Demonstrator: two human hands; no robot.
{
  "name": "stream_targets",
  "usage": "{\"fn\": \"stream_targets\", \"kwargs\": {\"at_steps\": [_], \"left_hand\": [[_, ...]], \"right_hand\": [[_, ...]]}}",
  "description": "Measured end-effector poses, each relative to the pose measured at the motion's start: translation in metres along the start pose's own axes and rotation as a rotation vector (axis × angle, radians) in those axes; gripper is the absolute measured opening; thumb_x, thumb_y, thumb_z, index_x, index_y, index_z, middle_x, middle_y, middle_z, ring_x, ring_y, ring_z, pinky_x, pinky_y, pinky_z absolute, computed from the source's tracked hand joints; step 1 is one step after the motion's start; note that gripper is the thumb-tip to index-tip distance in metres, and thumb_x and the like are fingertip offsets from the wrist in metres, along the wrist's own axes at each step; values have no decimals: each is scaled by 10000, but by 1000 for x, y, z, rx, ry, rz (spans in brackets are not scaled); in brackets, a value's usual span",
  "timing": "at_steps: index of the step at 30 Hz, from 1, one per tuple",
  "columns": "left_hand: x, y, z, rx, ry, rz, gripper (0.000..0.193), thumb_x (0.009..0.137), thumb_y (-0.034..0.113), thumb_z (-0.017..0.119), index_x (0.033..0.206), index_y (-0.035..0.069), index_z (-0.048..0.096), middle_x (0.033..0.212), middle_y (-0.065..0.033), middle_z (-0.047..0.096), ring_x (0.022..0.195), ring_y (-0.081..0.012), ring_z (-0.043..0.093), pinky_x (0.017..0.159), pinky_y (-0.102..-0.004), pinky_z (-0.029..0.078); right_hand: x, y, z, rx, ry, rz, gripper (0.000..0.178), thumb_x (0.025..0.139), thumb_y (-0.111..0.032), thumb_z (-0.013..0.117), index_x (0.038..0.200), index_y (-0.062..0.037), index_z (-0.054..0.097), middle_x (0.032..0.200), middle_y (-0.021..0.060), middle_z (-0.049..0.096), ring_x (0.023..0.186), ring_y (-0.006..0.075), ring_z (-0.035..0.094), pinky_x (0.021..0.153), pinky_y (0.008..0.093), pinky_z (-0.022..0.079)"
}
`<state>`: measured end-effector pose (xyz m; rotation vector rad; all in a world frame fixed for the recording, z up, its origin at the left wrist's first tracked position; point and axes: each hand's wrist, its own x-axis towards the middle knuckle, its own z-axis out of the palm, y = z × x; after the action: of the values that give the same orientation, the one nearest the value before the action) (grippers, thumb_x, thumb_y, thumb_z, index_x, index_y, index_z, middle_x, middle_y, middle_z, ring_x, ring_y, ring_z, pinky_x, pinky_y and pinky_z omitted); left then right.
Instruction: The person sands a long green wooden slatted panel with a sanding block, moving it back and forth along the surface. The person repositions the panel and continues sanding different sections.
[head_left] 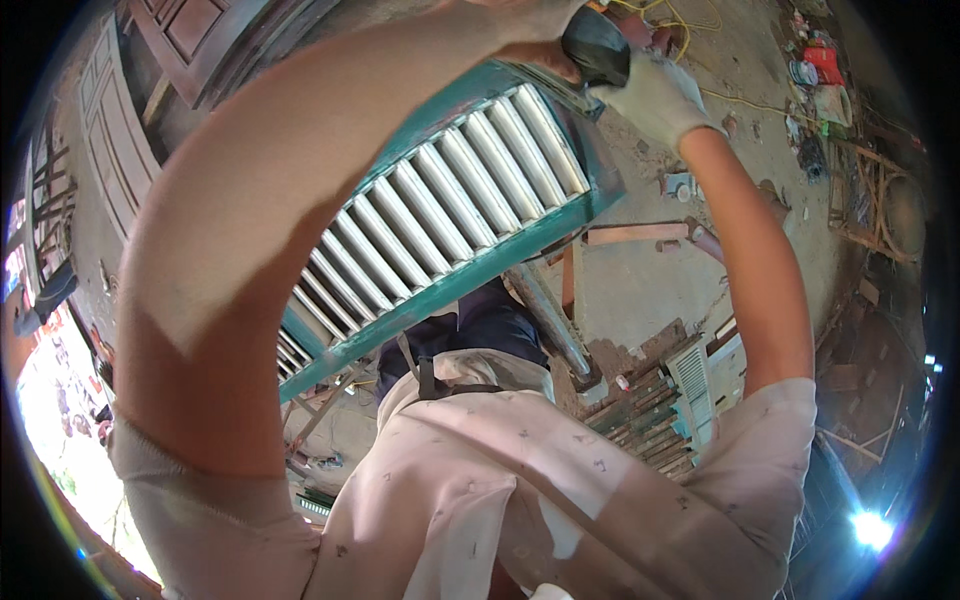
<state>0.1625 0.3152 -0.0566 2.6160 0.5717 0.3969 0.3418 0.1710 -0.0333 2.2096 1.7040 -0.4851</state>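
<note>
Overhead, from my remote seat, a concrete floor spreads beneath a cluttered workshop scene. Across it, slanting from lower left to upper right in front of the wearer's body, lies a green-framed louvered shutter with pale slats. A brown panelled door stands beyond it at upper left, and a steel beam runs below its near edge; I cannot tell whether beam and frame touch.

At the shutter's far right end, both hands meet around a glossy black hand tool, its exact kind hidden from me. The left hand, bare and partly cut by the upper edge, bends its fingers close against the tool's left side; how firmly they close, I cannot tell. The right hand, in a pale glove, curls in at the tool's lower right, its fingers only slightly apart as I read them, though whether they grip tool or frame is unclear.

Trouble, in my judgement, would come from an uneven push at that end: the shutter could tip or slide if poorly supported, or the tool could skid toward the gloved fingers. A yellow cord, loose on the floor nearby, could snag a foot.
</note>
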Motion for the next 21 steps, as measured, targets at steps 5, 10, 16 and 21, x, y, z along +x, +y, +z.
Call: {"fn": "stream_targets", "kwargs": {"at_steps": [5,10,16,21], "left_hand": [[-82,-11,-6,-39,148,-301,711,967,477,776,1554,144,553,1518,-151,634,1425,-350,611,1159,-467,523],[-288,-18,25,264,-233,-474,882,1062,497,625,1728,45,263,1781,-211,280,1652,-421,260,1309,-629,268],[-391,23,16,231,-181,-717,919,1057,496,631,1740,22,238,1818,-188,216,1675,-429,192,1338,-627,166],[-446,30,-5,231,-240,-836,897,1072,526,591,1748,57,236,1825,-181,204,1688,-393,176,1339,-633,153]], "right_hand": [[-18,17,13,366,-17,-15,647,921,-487,793,1302,29,704,1313,292,736,1235,429,714,1062,492,567],[-22,10,18,425,-24,65,652,903,-436,809,1281,82,691,1252,319,746,1202,453,719,1048,503,558],[-29,1,25,469,53,82,594,908,-384,833,1218,108,712,1149,295,782,1101,425,756,993,470,559],[-32,-2,25,549,102,94,578,904,-348,861,1223,112,717,1140,268,794,1078,383,758,992,433,548]]}}
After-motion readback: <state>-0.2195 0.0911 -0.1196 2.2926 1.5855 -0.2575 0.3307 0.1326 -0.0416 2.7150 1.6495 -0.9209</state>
